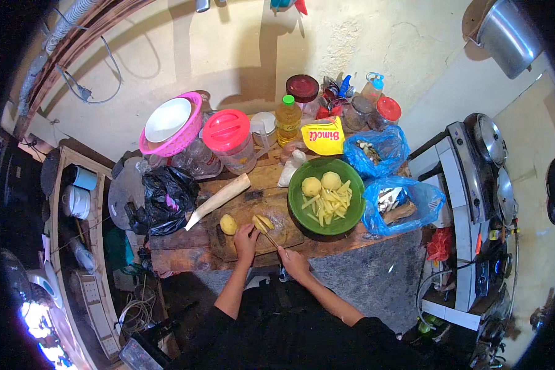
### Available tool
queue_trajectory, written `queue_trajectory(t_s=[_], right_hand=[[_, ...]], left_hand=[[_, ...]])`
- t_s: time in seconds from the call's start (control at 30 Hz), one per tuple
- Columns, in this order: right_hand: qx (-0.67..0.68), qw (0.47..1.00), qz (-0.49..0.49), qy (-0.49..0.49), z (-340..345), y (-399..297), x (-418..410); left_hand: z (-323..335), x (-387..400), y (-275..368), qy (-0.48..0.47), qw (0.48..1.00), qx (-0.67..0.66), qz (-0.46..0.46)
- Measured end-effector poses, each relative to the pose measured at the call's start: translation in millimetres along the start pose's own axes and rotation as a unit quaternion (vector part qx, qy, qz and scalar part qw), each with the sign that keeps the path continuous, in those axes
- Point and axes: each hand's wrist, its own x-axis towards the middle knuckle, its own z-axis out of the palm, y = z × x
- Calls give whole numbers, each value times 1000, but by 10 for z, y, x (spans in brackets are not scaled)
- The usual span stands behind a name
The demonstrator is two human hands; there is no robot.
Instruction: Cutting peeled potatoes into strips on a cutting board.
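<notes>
On a wooden cutting board [277,210], my left hand [246,241] has its fingertips against a partly sliced peeled potato [264,223]. My right hand [294,262] is closed on the handle of a knife [269,237], whose blade reaches the potato slices. Another peeled potato piece [228,225] lies on the board just left of my left hand. Right of the board, a green bowl [296,210] holds potato sticks [327,204] and two whole peeled potatoes [330,181].
A peeled pale root or stem [219,199] and a black plastic bag [169,201] lie left. Blue plastic bags [425,203] with food stand right of the bowl. Behind are a pink-lidded pitcher [229,143], an oil bottle [288,121] and several jars. A gas stove [467,162] stands far right.
</notes>
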Motion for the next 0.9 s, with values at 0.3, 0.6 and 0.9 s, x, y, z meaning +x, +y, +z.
queue_trajectory(t_s=[0.3, 0.6, 0.9], right_hand=[[2, 1000, -1, 19, 62, -30, 30], [-29, 999, 18, -15, 74, -63, 87], [-77, 994, 73, -20, 189, -276, 245]], left_hand=[[20, -14, 89, 24, 998, -13, -57], [85, -22, 68, 51, 997, -7, -63], [105, -26, 35, 41, 996, -11, -83]])
